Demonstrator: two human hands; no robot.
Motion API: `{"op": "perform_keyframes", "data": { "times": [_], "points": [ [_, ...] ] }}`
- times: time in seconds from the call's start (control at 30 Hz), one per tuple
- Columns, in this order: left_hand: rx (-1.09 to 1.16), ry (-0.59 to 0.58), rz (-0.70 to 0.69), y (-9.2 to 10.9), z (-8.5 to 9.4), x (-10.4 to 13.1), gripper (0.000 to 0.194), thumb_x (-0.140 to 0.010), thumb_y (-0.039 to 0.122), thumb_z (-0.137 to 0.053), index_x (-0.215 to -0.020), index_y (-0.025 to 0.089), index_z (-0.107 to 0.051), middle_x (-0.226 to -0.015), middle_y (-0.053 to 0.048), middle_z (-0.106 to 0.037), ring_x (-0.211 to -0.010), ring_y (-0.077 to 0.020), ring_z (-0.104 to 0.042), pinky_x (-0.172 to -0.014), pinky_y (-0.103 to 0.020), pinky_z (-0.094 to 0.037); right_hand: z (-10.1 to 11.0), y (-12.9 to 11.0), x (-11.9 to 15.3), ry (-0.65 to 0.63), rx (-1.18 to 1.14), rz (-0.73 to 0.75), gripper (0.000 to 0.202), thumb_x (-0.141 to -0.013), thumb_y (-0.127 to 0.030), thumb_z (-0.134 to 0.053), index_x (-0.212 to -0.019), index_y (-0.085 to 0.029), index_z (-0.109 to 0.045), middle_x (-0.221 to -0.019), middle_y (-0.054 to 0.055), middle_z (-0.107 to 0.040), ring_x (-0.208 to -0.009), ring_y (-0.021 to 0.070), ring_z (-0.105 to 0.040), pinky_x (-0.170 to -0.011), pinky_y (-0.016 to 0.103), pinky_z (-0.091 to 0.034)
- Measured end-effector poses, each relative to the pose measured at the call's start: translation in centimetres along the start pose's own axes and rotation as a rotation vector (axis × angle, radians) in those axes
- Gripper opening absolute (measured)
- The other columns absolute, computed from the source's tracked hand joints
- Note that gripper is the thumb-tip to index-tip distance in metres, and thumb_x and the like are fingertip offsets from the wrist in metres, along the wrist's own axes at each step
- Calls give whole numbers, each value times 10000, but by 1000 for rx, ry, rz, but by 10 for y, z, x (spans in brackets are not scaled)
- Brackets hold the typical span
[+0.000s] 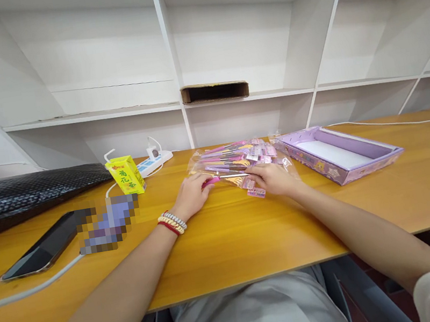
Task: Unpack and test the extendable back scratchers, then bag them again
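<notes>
In front of me both hands hold one slim stick with a pink handle and a metal shaft (228,176), which looks like a back scratcher. My left hand (192,193) is closed around the pink handle end. The fingers of my right hand (272,177) pinch the other end, hiding its tip. A small pink printed tag (256,192) hangs below my right hand. Just behind lies a pile of similar sticks (226,155) in pink and purple, with yellowish hand-shaped ends and tags, on a clear plastic bag (286,163).
Right of the pile sits an open purple box (340,154). To the left stand a yellow drink carton (126,176) with a straw, a power strip (154,162), a black phone (48,244), a blurred-out item (108,224) and a black wrapped bundle (32,195). A cardboard box (214,92) rests on the shelf.
</notes>
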State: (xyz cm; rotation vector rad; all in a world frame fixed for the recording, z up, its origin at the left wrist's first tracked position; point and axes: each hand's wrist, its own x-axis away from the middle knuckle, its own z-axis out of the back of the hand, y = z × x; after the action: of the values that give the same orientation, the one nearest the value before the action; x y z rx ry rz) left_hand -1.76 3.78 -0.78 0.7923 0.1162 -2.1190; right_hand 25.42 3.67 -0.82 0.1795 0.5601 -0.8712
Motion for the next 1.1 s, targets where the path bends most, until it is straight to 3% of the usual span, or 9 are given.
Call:
{"op": "perform_keyframes", "data": {
  "times": [0.17, 0.5, 0.8, 1.1],
  "points": [
    [21, 35, -75, 3, -1, 0, 242, -880, 265, -439, -1048, 202, -601, -1043, -68, -607, -975, -196, -544, -872, -360, -437, -1, -3, 0, -6, -30, 22, 327, -906, -298, -393, -1121, -205, -621, -1043, 57, -672, -908, 180, -621, -800, 272, -441],
    [58, 113, -28, 5, 2, 0, 274, -905, 312, -395, -1073, 216, -589, -1064, -57, -586, -1010, -181, -531, -904, -328, -430, -1, 0, 0, -22, -70, 11, 318, -899, -292, -411, -1119, -208, -625, -1020, 54, -681, -907, 176, -627, -795, 269, -445],
    [-92, -47, -19, 12, 8, 1, 319, -916, 347, -344, -1052, 200, -593, -1024, -79, -631, -934, -200, -566, -810, -330, -440, 4, -2, 1, -102, 21, 40, 292, -891, -291, -438, -1103, -221, -626, -980, 66, -685, -875, 183, -625, -753, 265, -433],
    [-190, -169, 13, 20, 9, 5, 405, -907, 470, -298, -969, 218, -608, -974, -60, -657, -849, -201, -598, -716, -300, -433, 8, -6, 2, -194, 143, 67, 330, -927, -359, -349, -1027, -226, -634, -890, 47, -680, -738, 151, -599, -630, 241, -363]
  ]
}}
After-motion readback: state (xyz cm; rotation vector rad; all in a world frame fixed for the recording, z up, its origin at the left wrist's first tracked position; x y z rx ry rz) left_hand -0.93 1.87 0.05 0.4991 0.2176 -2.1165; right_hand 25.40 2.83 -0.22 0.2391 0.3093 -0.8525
